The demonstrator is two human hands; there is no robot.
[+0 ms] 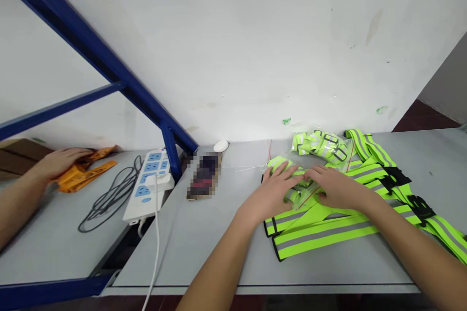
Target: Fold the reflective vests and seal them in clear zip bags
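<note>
My left hand point(275, 189) lies over a clear zip bag point(302, 195) with a folded yellow-green reflective strap inside, its fingers spread across the bag. From the other side, my right hand point(337, 187) grips the bag's edge near its red zip line, fingers bent and thumb below. Beneath both hands spread several loose yellow-green reflective straps point(324, 238) with grey stripes and black buckles. Just beyond my right hand is another filled zip bag point(323, 146), with black buckles showing through the plastic.
A power strip point(148, 184) with a white plug and cable stands by a blue metal frame point(91, 53). Left of it are a black cord point(115, 194) and another person's hand point(63, 165) on orange straps point(85, 175). A blurred-out flat object point(205, 175) and a white round object point(221, 146) lie near the wall.
</note>
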